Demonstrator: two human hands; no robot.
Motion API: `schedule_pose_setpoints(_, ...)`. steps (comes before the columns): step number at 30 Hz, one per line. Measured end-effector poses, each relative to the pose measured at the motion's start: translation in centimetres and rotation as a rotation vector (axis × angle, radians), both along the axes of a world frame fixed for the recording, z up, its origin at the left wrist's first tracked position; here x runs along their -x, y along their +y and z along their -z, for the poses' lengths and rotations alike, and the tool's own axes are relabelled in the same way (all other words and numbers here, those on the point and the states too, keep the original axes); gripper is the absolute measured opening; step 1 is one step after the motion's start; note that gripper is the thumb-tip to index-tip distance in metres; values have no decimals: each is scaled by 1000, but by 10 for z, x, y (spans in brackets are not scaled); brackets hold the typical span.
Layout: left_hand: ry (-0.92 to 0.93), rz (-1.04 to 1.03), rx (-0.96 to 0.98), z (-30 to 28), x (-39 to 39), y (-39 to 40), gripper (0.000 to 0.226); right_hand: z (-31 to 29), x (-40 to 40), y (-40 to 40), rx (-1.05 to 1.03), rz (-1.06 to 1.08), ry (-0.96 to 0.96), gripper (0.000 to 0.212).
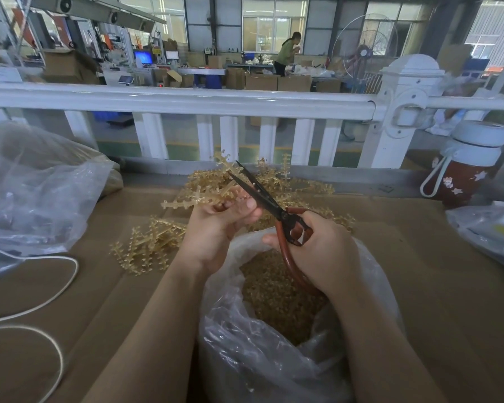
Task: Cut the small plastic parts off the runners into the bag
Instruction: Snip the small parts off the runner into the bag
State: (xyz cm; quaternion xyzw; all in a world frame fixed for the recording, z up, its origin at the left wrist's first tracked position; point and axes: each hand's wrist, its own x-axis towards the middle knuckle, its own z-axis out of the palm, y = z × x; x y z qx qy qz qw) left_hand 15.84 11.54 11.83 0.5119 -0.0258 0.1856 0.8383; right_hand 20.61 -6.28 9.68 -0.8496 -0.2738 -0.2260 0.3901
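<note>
My right hand point(317, 251) is curled round the red-brown handles of the scissors point(274, 207), fingers through the loops, thumb side toward me. The dark blades are spread a little way apart, tips pointing up and away toward the far edge of the worktop point(419, 271).

My left hand point(218, 225) grips one amber runner point(198, 199), fingers folded round its stem with the thumb pressing on top. The runner sticks out to the left and away from my hand, small parts branching off both sides. The blades cross just beside my left fingertips; whether they touch the runner there I cannot tell.

Directly under both hands, at the near edge of the worktop, stands the clear plastic bag point(245, 344), mouth open, holding a heap of cut parts point(274, 292). My right wrist lies over its rim.

Behind my hands, toward the far edge, lies a pile of uncut runners point(274, 181). A smaller cluster of runners point(146, 248) lies flat on the brown worktop to the left of my left wrist.

At the far left corner sits a second large clear bag point(35, 193), and a white cord point(41, 301) loops along the left edge. At the far right corner a red bottle point(466, 170) with a white lid stands upright. A white railing point(186, 100) runs beyond the far edge.
</note>
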Motion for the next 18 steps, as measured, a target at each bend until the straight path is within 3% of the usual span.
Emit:
schedule_pose_setpoints(14, 25, 55, -116, 0, 2, 3, 25, 0, 0, 0, 22, 0, 5, 66)
schedule_pose_setpoints(18, 31, 57, -90, 0, 2, 3, 18, 1, -1, 0, 38, 19, 0, 79)
